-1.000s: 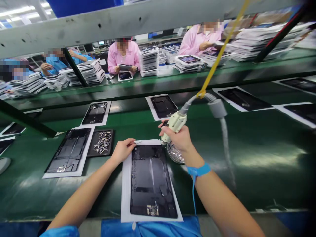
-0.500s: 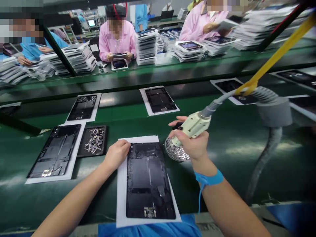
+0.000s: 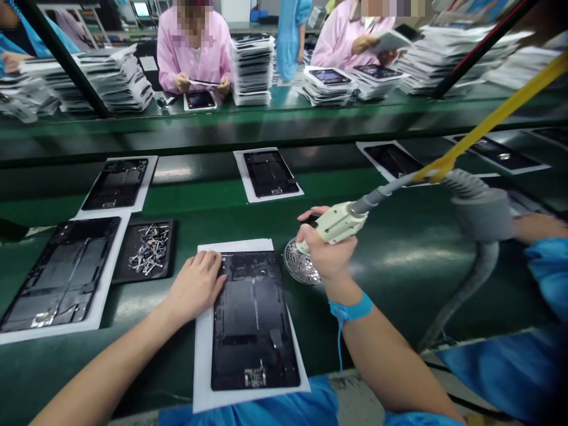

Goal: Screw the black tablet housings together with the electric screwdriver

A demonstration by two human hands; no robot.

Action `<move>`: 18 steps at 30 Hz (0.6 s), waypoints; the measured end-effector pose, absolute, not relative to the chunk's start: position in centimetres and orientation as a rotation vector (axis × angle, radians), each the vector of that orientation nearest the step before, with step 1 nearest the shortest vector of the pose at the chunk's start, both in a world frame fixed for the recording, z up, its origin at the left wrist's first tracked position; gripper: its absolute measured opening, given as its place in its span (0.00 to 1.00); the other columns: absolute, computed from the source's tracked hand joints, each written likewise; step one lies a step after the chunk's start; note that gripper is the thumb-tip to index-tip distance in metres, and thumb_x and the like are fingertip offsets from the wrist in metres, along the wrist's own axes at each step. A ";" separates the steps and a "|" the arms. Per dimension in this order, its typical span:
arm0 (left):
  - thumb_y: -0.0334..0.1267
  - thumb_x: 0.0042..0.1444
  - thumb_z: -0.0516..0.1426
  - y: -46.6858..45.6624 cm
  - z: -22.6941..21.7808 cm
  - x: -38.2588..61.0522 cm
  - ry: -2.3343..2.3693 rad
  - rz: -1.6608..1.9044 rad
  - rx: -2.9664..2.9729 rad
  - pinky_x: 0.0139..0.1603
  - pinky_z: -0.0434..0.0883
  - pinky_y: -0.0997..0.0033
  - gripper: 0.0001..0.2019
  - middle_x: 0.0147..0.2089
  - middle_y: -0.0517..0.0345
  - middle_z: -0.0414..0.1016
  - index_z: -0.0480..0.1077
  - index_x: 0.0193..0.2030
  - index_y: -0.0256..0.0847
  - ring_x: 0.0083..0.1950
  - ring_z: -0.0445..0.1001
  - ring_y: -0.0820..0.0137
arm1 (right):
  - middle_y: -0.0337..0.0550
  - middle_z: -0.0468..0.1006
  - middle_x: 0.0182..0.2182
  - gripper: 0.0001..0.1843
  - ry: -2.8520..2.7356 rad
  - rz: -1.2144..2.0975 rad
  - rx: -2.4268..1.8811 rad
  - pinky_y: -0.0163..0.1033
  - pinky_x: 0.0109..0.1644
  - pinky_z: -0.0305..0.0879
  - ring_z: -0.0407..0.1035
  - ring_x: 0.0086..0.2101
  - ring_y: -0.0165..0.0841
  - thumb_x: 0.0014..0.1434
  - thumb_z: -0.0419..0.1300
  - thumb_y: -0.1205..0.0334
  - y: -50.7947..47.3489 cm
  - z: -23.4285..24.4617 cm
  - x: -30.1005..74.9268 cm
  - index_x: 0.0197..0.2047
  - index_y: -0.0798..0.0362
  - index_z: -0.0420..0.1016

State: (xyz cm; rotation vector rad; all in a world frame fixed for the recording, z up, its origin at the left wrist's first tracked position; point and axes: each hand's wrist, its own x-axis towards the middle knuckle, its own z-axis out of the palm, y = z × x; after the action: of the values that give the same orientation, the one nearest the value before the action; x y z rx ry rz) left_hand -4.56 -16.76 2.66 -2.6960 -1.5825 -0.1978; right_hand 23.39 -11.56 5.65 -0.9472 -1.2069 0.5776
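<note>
In the head view, the left hand is laid flat, fingers loosely spread and gripping nothing, on the upper left corner of a dark tablet chassis that rests on a white sheet directly in front of the person. The chassis is set with its long axis running away from the body, tilted only slightly, and its near end almost reaches the edge of the green belt. The right hand is closed around a pale electric screwdriver, whose tip is held down over a round perforated screw dish just beside the upper right corner of the chassis; whether the tip touches the dish cannot be told. A grey hose and a yellow strap lead away from the tool, and a blue wrist strap is worn on the right wrist. The chassis thus lies to the left of the tool and under the left hand, which is the nearer of the two. Counted on the near belt are six chassis on white sheets (the far right ones are partly cut off), one dark tray of loose metal parts left of the sheet, and one screw dish. A co-worker's blue sleeve is seen at the right edge, and two people in pink are seated at the far bench among stacks of trays.
</note>
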 end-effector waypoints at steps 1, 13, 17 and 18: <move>0.38 0.71 0.47 -16.2 2.4 -4.9 -1.591 -0.268 -2.695 0.50 0.73 0.54 0.16 0.51 0.42 0.75 0.71 0.56 0.36 0.52 0.72 0.55 | 0.36 0.79 0.33 0.13 -1.208 0.575 -0.944 0.36 0.24 0.71 0.71 0.21 0.26 0.56 0.68 0.61 -11.5 5.6 23.3 0.44 0.49 0.73; 0.31 0.64 0.51 -13.8 0.8 -5.7 -1.626 -0.619 -2.718 0.46 0.71 0.58 0.09 0.42 0.50 0.75 0.72 0.42 0.40 0.43 0.71 0.60 | 0.37 0.80 0.33 0.13 -1.192 0.589 -0.957 0.35 0.26 0.72 0.71 0.21 0.25 0.56 0.68 0.62 -10.9 4.6 23.3 0.45 0.49 0.74; 0.29 0.59 0.52 -13.7 0.7 -5.8 -1.652 -0.651 -2.711 0.45 0.70 0.58 0.07 0.40 0.50 0.74 0.71 0.38 0.41 0.43 0.71 0.60 | 0.37 0.80 0.33 0.14 -1.192 0.597 -0.961 0.35 0.26 0.72 0.71 0.22 0.25 0.55 0.68 0.64 -10.9 4.6 23.2 0.45 0.49 0.75; 0.29 0.58 0.53 -13.7 0.6 -5.8 -1.656 -0.665 -2.714 0.45 0.70 0.58 0.07 0.40 0.51 0.74 0.71 0.38 0.41 0.43 0.71 0.60 | 0.36 0.80 0.33 0.14 -1.189 0.597 -0.959 0.34 0.27 0.72 0.71 0.21 0.25 0.55 0.68 0.64 -10.9 4.5 23.1 0.45 0.49 0.75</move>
State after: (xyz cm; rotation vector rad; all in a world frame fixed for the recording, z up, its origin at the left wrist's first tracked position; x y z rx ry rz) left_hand -5.76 -13.65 0.65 -2.7137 -1.6558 -0.6647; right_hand 23.15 -10.88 4.53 -0.9594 -1.1887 0.5972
